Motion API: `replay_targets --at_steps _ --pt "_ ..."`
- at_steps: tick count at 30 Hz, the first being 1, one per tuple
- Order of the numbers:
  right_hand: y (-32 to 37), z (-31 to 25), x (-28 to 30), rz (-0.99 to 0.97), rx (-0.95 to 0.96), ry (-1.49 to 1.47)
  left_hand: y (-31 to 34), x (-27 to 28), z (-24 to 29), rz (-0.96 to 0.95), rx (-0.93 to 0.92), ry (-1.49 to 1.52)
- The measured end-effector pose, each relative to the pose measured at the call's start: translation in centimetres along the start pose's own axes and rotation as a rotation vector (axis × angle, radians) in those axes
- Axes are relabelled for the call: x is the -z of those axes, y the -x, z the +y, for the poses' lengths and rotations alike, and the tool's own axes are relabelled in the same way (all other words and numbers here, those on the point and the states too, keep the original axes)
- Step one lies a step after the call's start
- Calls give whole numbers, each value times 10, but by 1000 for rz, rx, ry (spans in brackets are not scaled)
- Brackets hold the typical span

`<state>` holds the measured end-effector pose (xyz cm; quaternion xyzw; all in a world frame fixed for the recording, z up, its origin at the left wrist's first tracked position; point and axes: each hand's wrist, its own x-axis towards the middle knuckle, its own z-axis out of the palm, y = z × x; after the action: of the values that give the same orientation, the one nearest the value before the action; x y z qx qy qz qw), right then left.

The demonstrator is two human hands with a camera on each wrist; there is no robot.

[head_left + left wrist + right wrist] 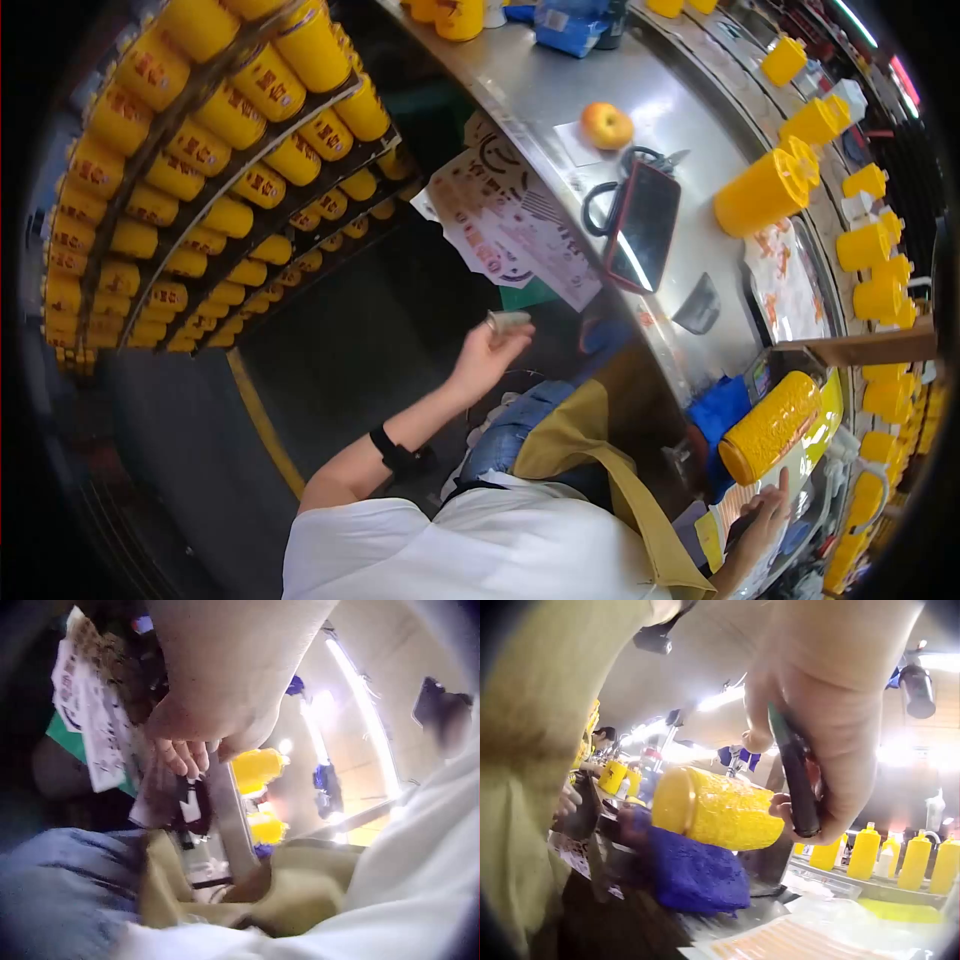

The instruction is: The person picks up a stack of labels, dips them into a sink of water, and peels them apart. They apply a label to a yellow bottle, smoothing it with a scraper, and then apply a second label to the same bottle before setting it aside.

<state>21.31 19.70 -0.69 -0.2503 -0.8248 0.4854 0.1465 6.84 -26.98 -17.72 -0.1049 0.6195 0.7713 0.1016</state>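
My left hand (pixel 482 362) is held out over the aisle beside the bench, its fingers curled round a small pale object (pixel 510 321) whose kind I cannot tell. In the left wrist view the fingers (pixel 180 756) hang below the wrist, that object hidden. At the bench, my right hand (pixel 765 520) grips a slim dark tool with a green end (pixel 795 772), lying across the palm. Just beyond these fingers a glossy yellow canister (pixel 770 428) with a wrinkled surface lies on its side, on a blue cloth (pixel 694 874).
On the metal bench (pixel 690 110) lie a red-edged tablet (pixel 645 225), scissors (pixel 600 208), a grey scraper-like piece (pixel 698 305) and an apple (pixel 608 125). A yellow jug (pixel 765 192) stands behind. Racks of yellow canisters (pixel 200 145) line the left; printed sheets (pixel 490 220) hang at the bench side.
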Motion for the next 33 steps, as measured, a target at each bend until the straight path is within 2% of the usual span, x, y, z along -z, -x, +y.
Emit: replay_targets --at_steps 1,3,5,7,8,10,13,14,17,18,20,21,23,25,27,28,29,31,33 --pt "-1 -2 -8 63 -46 -39 -15 19 -9 53 9 58" --pt "-1 -13 -20 58 -51 -11 -50 44 -21 196 29 268" --pt "-1 -22 -30 64 -77 -8 -98 69 -38 232 66 519" --pt "-2 -31 -40 76 -100 -17 -136 80 -44 250 194 830" --pt "-2 -35 -43 87 -113 -22 -154 82 -48 247 197 842" --pt "1 -42 -48 114 -144 -33 -180 77 -57 433 312 1012" --pt "6 -48 -54 157 -202 -59 -195 62 -72 502 237 936" --pt "7 -48 -56 169 -223 -72 -194 59 -54 543 261 873" --pt "15 -48 -63 215 -296 -115 -209 60 -77 556 261 955" --pt "18 -47 -64 234 -319 -131 -219 62 -90 548 268 951" --pt "21 -47 -68 222 -318 -98 -235 66 -113 390 131 1093" --pt "22 -51 -72 226 -319 -99 -230 61 -98 386 133 1091" --pt "24 -58 -80 198 -280 -109 -214 48 -54 512 223 883" --pt "24 -56 -78 196 -303 -87 -215 38 -45 509 198 868" --pt "23 -50 -75 197 -279 -107 -204 25 -21 494 217 586" --pt "23 -48 -75 203 -279 -107 -221 25 -41 447 99 657" --pt "23 -46 -75 184 -262 -116 -233 24 -63 440 99 656" --pt "23 -47 -75 171 -248 -126 -224 16 -43 505 268 521" --pt "25 -48 -79 191 -224 -139 -202 7 -5 566 287 435"
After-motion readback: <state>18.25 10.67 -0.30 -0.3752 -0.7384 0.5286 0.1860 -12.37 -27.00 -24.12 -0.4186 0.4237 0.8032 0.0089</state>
